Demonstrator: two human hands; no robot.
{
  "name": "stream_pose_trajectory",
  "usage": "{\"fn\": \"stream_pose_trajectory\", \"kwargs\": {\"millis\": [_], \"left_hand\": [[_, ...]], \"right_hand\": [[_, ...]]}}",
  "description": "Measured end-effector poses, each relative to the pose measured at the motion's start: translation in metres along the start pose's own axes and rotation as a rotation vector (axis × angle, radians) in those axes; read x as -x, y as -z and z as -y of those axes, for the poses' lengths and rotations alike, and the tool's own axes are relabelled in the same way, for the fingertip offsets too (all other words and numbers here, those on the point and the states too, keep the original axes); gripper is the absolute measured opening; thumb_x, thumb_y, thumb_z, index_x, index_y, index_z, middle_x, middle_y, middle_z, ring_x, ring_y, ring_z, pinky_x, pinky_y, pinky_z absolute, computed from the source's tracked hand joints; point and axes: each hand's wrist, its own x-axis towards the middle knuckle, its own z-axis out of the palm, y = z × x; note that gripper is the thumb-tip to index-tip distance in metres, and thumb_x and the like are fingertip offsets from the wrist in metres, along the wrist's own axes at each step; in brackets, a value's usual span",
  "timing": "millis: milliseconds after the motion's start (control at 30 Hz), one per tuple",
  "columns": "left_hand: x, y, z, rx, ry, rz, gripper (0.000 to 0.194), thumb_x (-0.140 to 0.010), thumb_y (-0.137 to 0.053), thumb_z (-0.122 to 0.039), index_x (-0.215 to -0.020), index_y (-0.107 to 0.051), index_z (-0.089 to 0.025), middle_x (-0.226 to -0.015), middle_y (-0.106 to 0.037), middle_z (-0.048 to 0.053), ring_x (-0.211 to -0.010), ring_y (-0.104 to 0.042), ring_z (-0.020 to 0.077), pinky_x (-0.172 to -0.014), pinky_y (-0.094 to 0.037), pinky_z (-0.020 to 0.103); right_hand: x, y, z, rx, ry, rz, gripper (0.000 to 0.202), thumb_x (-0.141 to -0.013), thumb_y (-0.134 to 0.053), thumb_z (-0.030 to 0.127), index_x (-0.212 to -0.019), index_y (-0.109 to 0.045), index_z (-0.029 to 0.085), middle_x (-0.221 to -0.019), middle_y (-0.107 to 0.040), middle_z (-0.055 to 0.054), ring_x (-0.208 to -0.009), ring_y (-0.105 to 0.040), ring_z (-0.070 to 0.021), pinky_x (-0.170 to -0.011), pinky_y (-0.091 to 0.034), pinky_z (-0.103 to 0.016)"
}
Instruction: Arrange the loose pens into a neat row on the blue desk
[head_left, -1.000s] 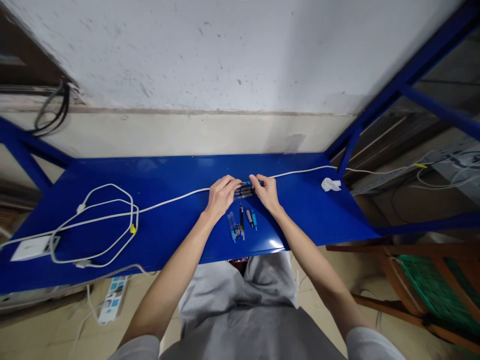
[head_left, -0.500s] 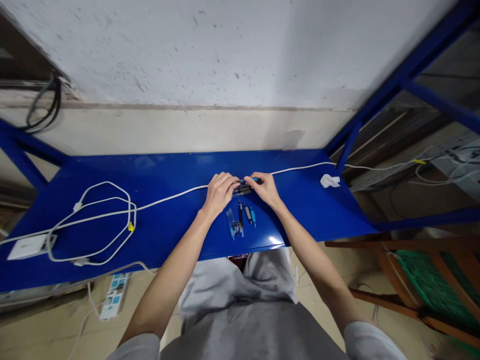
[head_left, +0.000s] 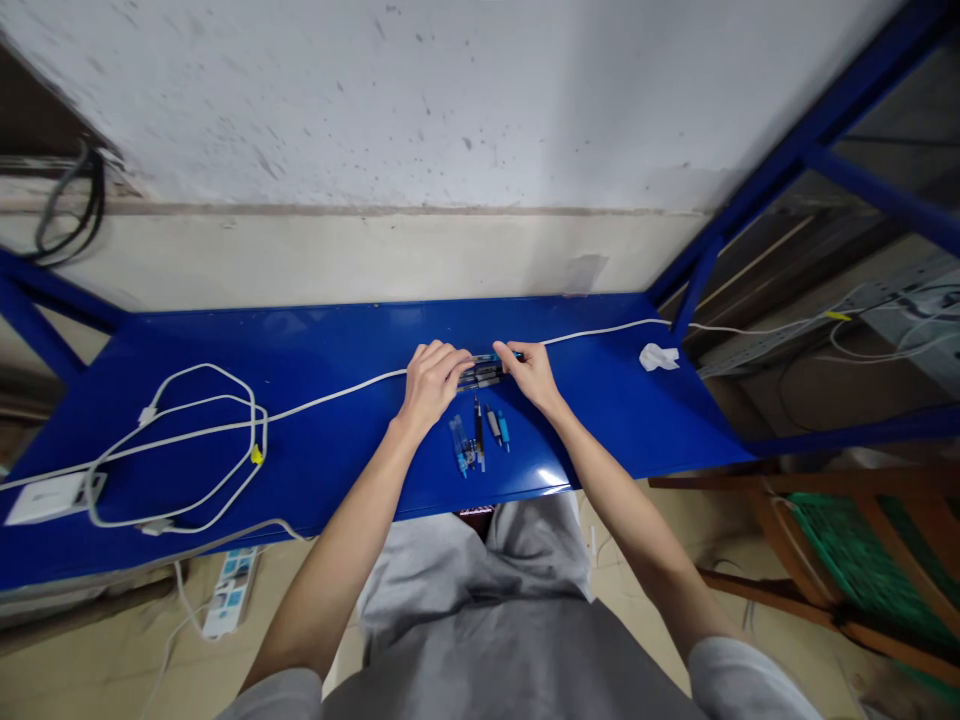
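My left hand [head_left: 432,382] and my right hand [head_left: 532,374] face each other over the blue tabletop. Between them runs a slim pen [head_left: 484,358] with a light blue part, its left end at my left fingertips and its right end in my right fingers. Both hands are closed on it. Just below it lie several dark pens [head_left: 480,378] side by side, partly covered by my fingers. Nearer to me are loose pen parts: clear blue-tinted barrels [head_left: 457,446], a thin dark refill-like piece [head_left: 478,428], a grey grip piece [head_left: 493,424] and a light blue piece [head_left: 504,430].
A white cable [head_left: 337,394] crosses the blue table [head_left: 337,460] behind my hands. On the left are a coiled white cord [head_left: 251,400] and a white adapter [head_left: 49,498]. Crumpled tissue [head_left: 658,357] lies at right. A power strip [head_left: 231,592] rests on the floor.
My fingers have drawn slightly apart, so more of the pen and of the pens beneath shows between them. The view has shifted a little. The loose parts lie as before.
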Motion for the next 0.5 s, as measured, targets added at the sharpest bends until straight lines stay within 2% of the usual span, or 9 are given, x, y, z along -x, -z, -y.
{"fn": "stream_pose_trajectory", "kwargs": {"millis": [67,133,200,233,300,400,500], "left_hand": [[-0.0002,-0.0005,-0.0009,-0.003,0.006,-0.009,0.032,-0.105,-0.050,-0.045,-0.106,-0.073,-0.022,-0.093,-0.073,0.006,-0.089,-0.061,0.0230,-0.080,-0.040,0.039],[-0.0005,-0.0010,-0.0004,-0.013,0.017,-0.010,0.033,-0.105,-0.050,-0.045,-0.112,-0.072,-0.022,-0.096,-0.074,0.006,-0.091,-0.061,0.0235,-0.080,-0.040,0.039],[-0.0003,-0.0014,0.0004,-0.012,0.028,-0.006,0.033,-0.106,-0.048,-0.043,-0.110,-0.072,-0.022,-0.094,-0.073,0.005,-0.091,-0.060,0.0233,-0.080,-0.040,0.039],[0.0000,-0.0016,0.0005,-0.005,0.032,-0.003,0.033,-0.107,-0.047,-0.042,-0.107,-0.073,-0.022,-0.092,-0.073,0.005,-0.090,-0.060,0.0232,-0.081,-0.040,0.039],[0.0008,-0.0015,-0.0003,0.008,0.035,-0.008,0.034,-0.106,-0.047,-0.042,-0.101,-0.074,-0.022,-0.089,-0.073,0.005,-0.089,-0.060,0.0232,-0.082,-0.041,0.040],[0.0015,-0.0007,-0.0033,0.007,0.034,-0.042,0.033,-0.105,-0.049,-0.042,-0.098,-0.074,-0.023,-0.089,-0.074,0.005,-0.091,-0.060,0.0240,-0.085,-0.041,0.041],[0.0017,-0.0006,-0.0047,0.008,0.032,-0.062,0.032,-0.105,-0.050,-0.043,-0.097,-0.074,-0.023,-0.089,-0.075,0.005,-0.091,-0.061,0.0240,-0.085,-0.042,0.042]], "right_hand": [[-0.0001,-0.0005,-0.0004,-0.039,-0.012,0.000,0.057,-0.095,-0.057,0.063,-0.059,-0.058,0.018,-0.053,-0.044,0.003,-0.052,-0.038,-0.0112,-0.054,-0.032,-0.027],[-0.0011,-0.0011,-0.0006,-0.134,-0.010,0.019,0.047,-0.090,-0.064,0.062,-0.076,-0.067,0.018,-0.062,-0.053,0.002,-0.054,-0.044,-0.0118,-0.053,-0.035,-0.026],[-0.0019,-0.0014,-0.0006,-0.202,0.001,0.036,0.042,-0.086,-0.070,0.060,-0.090,-0.070,0.019,-0.074,-0.060,0.000,-0.059,-0.050,-0.0127,-0.055,-0.039,-0.026],[-0.0021,-0.0012,-0.0006,-0.199,0.006,0.041,0.042,-0.086,-0.071,0.060,-0.090,-0.070,0.019,-0.075,-0.061,0.000,-0.061,-0.050,-0.0129,-0.055,-0.039,-0.026],[-0.0018,-0.0005,-0.0007,-0.129,0.009,0.046,0.045,-0.089,-0.067,0.061,-0.076,-0.066,0.018,-0.067,-0.055,0.002,-0.059,-0.045,-0.0121,-0.055,-0.035,-0.026],[-0.0004,0.0007,-0.0015,-0.025,0.011,0.055,0.059,-0.093,-0.058,0.065,-0.057,-0.050,0.019,-0.054,-0.040,0.004,-0.054,-0.034,-0.0103,-0.054,-0.027,-0.028],[0.0010,0.0004,-0.0028,-0.035,-0.002,0.072,0.061,-0.094,-0.056,0.066,-0.056,-0.050,0.019,-0.052,-0.039,0.004,-0.052,-0.033,-0.0101,-0.053,-0.025,-0.028]]}}
